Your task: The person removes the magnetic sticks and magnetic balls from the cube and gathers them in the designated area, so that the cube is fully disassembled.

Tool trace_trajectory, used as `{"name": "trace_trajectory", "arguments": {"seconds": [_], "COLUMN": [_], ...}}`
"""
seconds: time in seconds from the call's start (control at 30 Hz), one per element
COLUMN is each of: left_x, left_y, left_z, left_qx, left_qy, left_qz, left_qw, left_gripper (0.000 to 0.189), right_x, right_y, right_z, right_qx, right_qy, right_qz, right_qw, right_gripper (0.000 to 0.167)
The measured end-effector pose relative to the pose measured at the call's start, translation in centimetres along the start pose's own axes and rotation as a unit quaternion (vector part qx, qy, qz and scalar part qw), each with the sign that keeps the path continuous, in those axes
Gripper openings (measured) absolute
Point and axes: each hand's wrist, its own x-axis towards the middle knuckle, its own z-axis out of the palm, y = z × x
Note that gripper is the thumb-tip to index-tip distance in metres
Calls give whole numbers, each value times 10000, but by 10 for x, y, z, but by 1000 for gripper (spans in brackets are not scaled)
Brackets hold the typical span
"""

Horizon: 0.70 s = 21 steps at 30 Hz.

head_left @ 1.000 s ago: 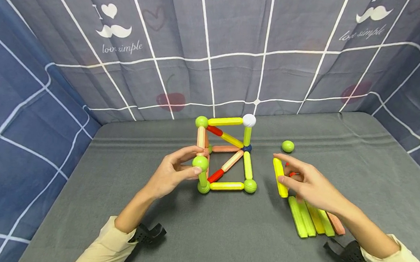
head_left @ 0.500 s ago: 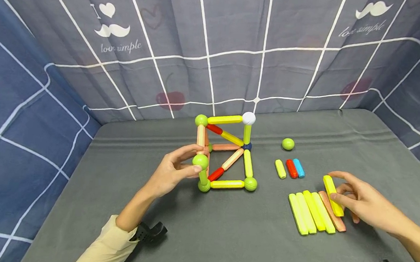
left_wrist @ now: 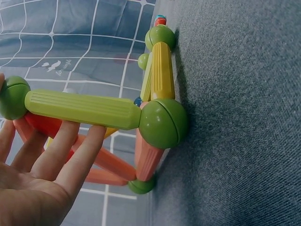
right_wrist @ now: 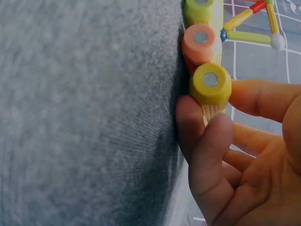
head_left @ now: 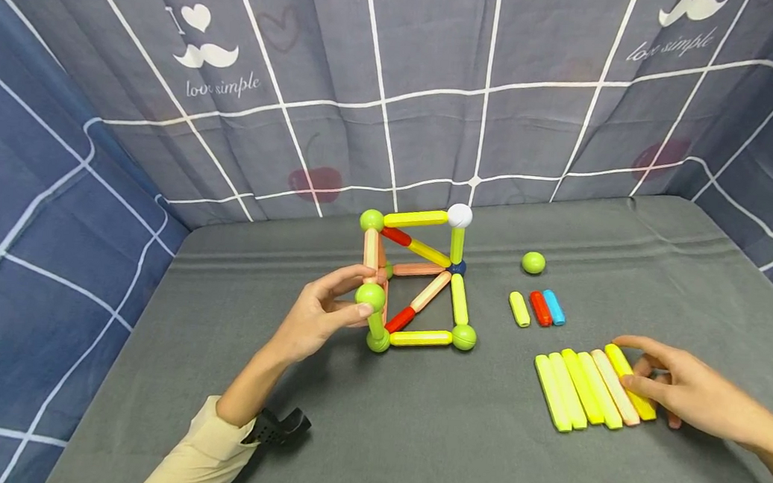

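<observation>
A frame of magnetic rods and balls stands in the middle of the table. My left hand (head_left: 317, 315) holds its near upper corner, thumb on a green ball (head_left: 371, 296) and fingertips behind the pale pink rod (head_left: 371, 249). Below that ball, an upright green rod (left_wrist: 82, 109) runs down to another green ball (left_wrist: 163, 123) on the cloth. My right hand (head_left: 693, 386) pinches a yellow magnetic rod (head_left: 627, 378) at the right end of a row, beside a pink rod (head_left: 615, 387). In the right wrist view the yellow rod (right_wrist: 210, 92) shows its silver end, thumb and fingers around it.
Several yellow-green rods (head_left: 561, 392) lie left of the pink one. Behind them are short green (head_left: 519, 309), red (head_left: 540, 308) and blue (head_left: 554, 308) rods and a loose green ball (head_left: 533, 263). A grid-patterned curtain (head_left: 432, 72) borders the grey table (head_left: 373, 435).
My right hand has carried the yellow rod rightward from near the short rods and lowered it to the row's right end. My left hand has kept its hold on the frame.
</observation>
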Motion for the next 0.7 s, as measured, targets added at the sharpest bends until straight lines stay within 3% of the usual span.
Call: {"name": "trace_trajectory", "arguments": {"seconds": [0.2, 0.43, 0.7], "left_x": [0, -1, -1], "left_y": [-1, -2, -3], "left_z": [0, 0, 0], "left_qx": [-134, -139, -157], "left_qy": [-21, -16, 2], "left_qz": [95, 104, 102], "left_qw": [9999, 9998, 9998], "left_gripper": [51, 51, 50], "right_x": [2, 4, 14], "right_y": [0, -6, -24], "right_z": [0, -2, -9], "right_qx": [-169, -308, -771], "right_qy": [-61, -164, 85], "right_qz": [-33, 290, 606], "right_qw": [9998, 9990, 9951], "right_gripper": [45, 45, 45]}}
